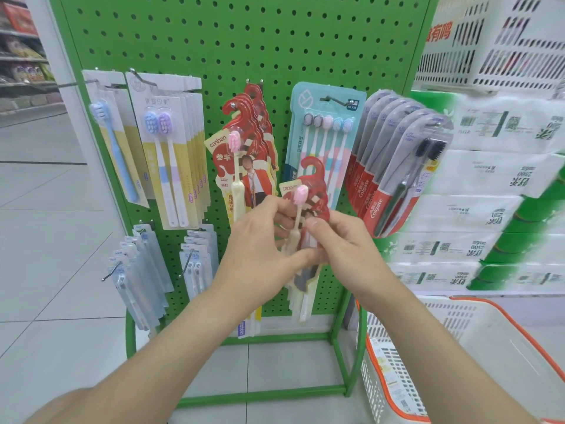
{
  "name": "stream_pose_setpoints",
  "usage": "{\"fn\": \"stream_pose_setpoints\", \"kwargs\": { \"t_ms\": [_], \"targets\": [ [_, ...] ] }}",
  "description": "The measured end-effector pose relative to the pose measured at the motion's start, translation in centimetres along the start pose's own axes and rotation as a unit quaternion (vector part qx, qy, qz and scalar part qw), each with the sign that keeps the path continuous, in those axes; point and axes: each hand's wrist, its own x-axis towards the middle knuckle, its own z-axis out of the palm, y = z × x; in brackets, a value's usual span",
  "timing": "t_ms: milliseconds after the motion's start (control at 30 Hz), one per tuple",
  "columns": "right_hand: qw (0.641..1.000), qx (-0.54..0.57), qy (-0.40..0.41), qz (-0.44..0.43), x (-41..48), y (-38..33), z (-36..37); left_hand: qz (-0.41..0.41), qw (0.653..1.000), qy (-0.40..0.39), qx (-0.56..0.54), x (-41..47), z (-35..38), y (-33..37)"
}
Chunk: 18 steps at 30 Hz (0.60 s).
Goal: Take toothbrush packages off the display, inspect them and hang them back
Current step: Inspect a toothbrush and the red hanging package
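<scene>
A green pegboard display (244, 41) carries rows of toothbrush packages on hooks. In front of it, both hands grip one red toothbrush package (312, 191) with a pink-bristled brush and a hook-shaped top. My left hand (260, 240) holds its left side and lower part. Gripping its right side is my right hand (342, 243), thumb pressed on the front. More red packages (247, 139) of the same kind hang on the hook behind. Teal multi-brush packs (324, 130) and red-and-grey Colgate packs (394, 166) hang to the right.
Yellow-and-white brush packs (171, 154) and clear packs (137, 270) hang at the left. A white basket with an orange rim (458, 347) stands at lower right. Stacked white-and-green tissue packs (489, 194) fill the right side. Tiled floor (46, 240) lies at the left.
</scene>
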Motion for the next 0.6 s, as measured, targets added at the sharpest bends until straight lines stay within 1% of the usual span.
{"fn": "stream_pose_setpoints", "kwargs": {
  "t_ms": [67,100,133,200,300,367,433,533,600],
  "targets": [
    [0.996,-0.068,0.060,-0.015,0.4,0.6,-0.2,0.022,0.999,-0.024,0.018,0.0,-0.2,-0.3],
    [0.989,-0.116,0.091,-0.027,0.6,1.1,-0.3,0.038,0.999,-0.017,0.028,0.0,-0.2,-0.4],
    [0.978,-0.163,0.121,-0.041,0.8,1.6,-0.2,0.061,0.997,0.007,0.044,0.0,-0.3,-0.4],
    [0.950,-0.234,0.189,-0.078,1.2,2.1,0.1,0.108,0.985,0.097,0.097,0.3,-0.5,-0.5],
    [0.915,-0.267,0.280,-0.117,2.3,1.7,0.7,0.146,0.952,0.225,0.151,1.5,-1.3,-0.5],
    [0.897,-0.281,0.311,-0.139,3.7,1.6,1.3,0.149,0.936,0.270,0.170,2.5,-1.9,-0.3],
    [0.884,-0.300,0.322,-0.157,5.3,1.1,2.0,0.151,0.926,0.293,0.184,3.7,-2.5,-0.2],
    [0.877,-0.294,0.329,-0.191,7.7,-0.2,2.8,0.161,0.920,0.304,0.189,5.6,-3.6,0.1],
    [0.870,-0.296,0.340,-0.201,9.3,-1.0,3.1,0.166,0.922,0.302,0.178,6.9,-4.5,0.5]
  ]
}}
